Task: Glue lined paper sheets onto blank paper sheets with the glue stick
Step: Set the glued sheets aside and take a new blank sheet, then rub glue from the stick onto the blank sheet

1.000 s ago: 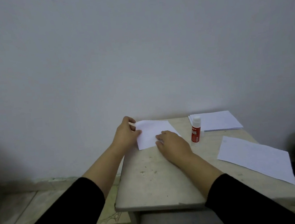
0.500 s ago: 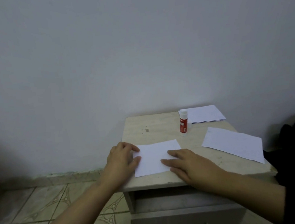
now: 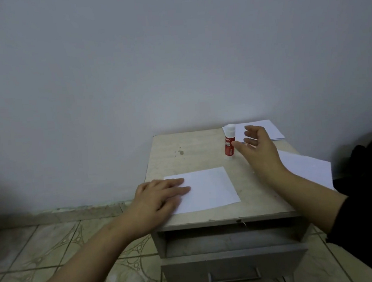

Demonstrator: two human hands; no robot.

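R grip [image 3: 257, 148] spread, near glue stick [image 3: 229, 140]

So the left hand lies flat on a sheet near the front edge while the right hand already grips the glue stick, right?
Not quite. In the head view the right hand is open beside the upright glue stick, not gripping it. The left hand does lie flat on the sheet.

I am pressing my left hand [image 3: 160, 195] flat on the white paper sheet [image 3: 209, 189] near the worn beige table's [image 3: 195, 153] front edge, while my right hand [image 3: 257, 146] is hovering spread beside the upright red-and-white glue stick [image 3: 229, 140] towards the back right corner.
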